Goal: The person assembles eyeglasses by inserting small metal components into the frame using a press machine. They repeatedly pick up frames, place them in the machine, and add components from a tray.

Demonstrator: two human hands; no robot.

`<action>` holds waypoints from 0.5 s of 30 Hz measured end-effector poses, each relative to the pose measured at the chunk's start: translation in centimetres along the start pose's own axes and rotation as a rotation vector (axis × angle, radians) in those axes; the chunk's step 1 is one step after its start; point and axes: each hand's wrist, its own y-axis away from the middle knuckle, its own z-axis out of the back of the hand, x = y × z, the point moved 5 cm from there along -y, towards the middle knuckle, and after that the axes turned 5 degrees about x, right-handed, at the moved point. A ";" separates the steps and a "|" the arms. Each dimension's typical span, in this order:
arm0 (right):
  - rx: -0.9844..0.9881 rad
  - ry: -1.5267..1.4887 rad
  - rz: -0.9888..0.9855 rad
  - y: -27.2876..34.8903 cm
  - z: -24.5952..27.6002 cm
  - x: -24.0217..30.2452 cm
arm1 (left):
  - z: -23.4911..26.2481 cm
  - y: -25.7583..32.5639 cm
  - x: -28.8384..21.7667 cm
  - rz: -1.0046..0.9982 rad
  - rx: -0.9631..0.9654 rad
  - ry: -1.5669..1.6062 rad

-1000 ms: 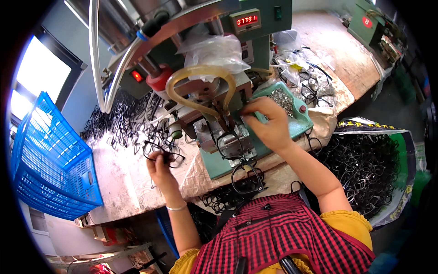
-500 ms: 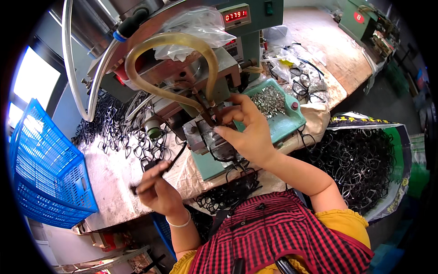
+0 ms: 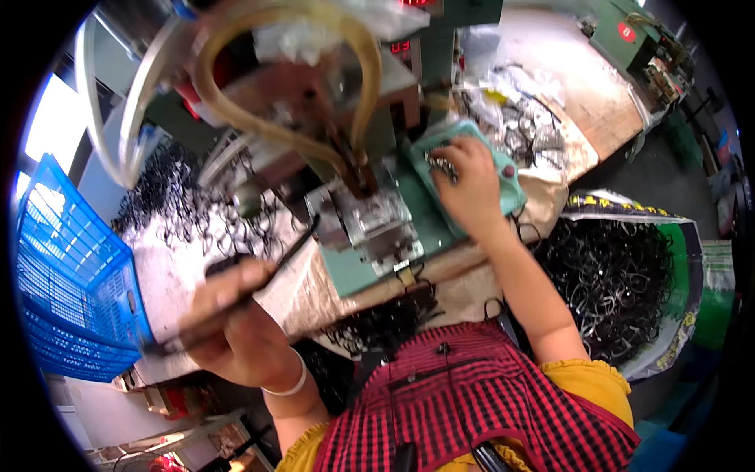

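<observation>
My left hand (image 3: pixel 244 338) is closed around a long, thin, dark rod-like tool (image 3: pixel 295 252), smeared by motion. The tool's upper end points toward the metal fixture (image 3: pixel 373 224) of the bench machine. No black loop shows on that fixture. Over a teal tray (image 3: pixel 511 195) to the right of the machine, my right hand (image 3: pixel 474 185) has its fingers curled down among small shiny metal parts (image 3: pixel 442 167). Whatever lies between those fingertips is hidden.
Amber tubing (image 3: pixel 208 71) arches above the fixture. Black looped pieces, like spectacle frames, lie heaped on the bench (image 3: pixel 212 220) and fill a large sack (image 3: pixel 613 283) at right. A blue plastic basket (image 3: pixel 71 291) stands at far left.
My right hand has left the fixture and moved right to the tray. The black loop on the fixture is gone. My left hand has shifted down and left with its tool.
</observation>
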 end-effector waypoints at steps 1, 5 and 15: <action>0.061 0.205 -0.032 0.5 -0.6 -2.1 | 0.1 -0.4 0.8 0.079 0.010 -0.119; 0.043 0.146 0.116 0.6 -1.8 -3.7 | 1.2 -1.2 3.7 0.220 -0.060 -0.162; -0.094 -0.033 0.043 0.7 1.0 -5.5 | 5.4 5.3 6.5 0.342 -0.124 0.051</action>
